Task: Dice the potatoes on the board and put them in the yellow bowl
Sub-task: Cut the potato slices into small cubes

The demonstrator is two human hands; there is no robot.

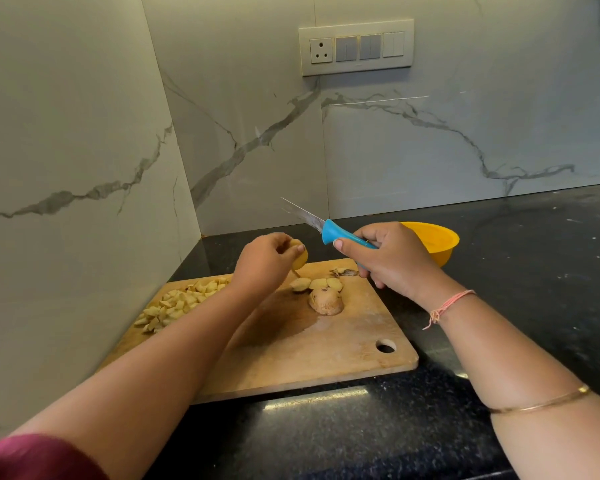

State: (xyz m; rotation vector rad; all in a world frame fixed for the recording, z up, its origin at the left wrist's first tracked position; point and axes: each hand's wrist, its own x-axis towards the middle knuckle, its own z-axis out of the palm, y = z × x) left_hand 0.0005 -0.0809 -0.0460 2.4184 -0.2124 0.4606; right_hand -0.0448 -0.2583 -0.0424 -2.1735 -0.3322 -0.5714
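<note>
My left hand (264, 261) is raised above the rectangular wooden chopping board (326, 348), its fingers (281, 244) pinching a small pale-yellow potato piece (300, 258) clear of the wood. My right hand (385, 258) is clenched round the blue plastic handle of a steel-bladed kitchen knife (333, 232). The blade points up and to the left, in the air between my hands and touching nothing.

On the board, a pile of diced potato cubes (177, 303) sits at the far left corner. Near the middle lies a brown-skinned potato half (326, 301), cut face down, with a few pale potato slices (317, 284) just behind it and some brown peel scraps (343, 271) at the far edge. The round yellow plastic bowl (437, 242) stands on the black speckled stone worktop (534, 271) beyond the board, partly hidden behind my right hand; I cannot tell what it holds.

A pink thread band (447, 306) circles my right wrist, a thin gold bangle (541, 403) further up the forearm.
</note>
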